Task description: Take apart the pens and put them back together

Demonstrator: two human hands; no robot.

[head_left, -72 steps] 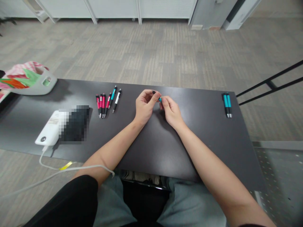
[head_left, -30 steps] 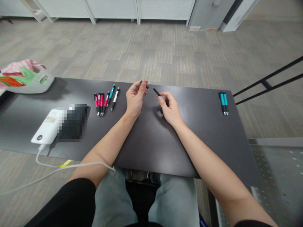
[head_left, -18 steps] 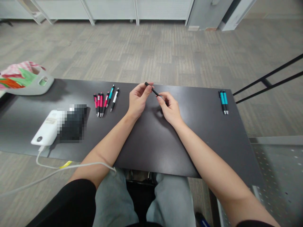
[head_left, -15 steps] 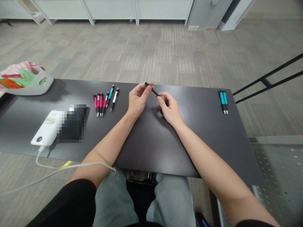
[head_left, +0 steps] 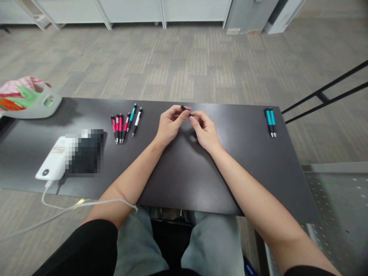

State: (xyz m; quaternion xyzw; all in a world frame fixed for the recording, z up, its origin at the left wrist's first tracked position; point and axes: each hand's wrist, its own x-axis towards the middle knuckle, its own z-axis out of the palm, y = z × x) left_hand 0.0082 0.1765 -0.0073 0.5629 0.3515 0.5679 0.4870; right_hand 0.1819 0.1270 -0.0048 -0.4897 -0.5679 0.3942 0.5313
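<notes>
Between both hands, over the far part of the dark table [head_left: 184, 180], is a slim black pen [head_left: 184, 109], mostly covered by fingers. The thumb and fingers of my left hand [head_left: 169, 125] pinch its upper end. My right hand [head_left: 206, 132] closes on the lower end, fingertips almost meeting those of the left. To the left lie several red pens [head_left: 120, 124] with black grips, beside a teal pen [head_left: 131, 117] and a white pen [head_left: 137, 120]. Two teal pens [head_left: 271, 119] lie side by side at the right end.
A white phone-like device [head_left: 51, 159] with a cable [head_left: 86, 203] lies at left, beside a pixelated dark object [head_left: 86, 153]. A pale basket [head_left: 53, 99] holding colourful cloth or bags stands at the far left corner. Black metal bars [head_left: 323, 97] rise beyond the right edge.
My left hand has come down and closer to my right hand. Less of the black pen shows between them. The pens on the table have stayed put.
</notes>
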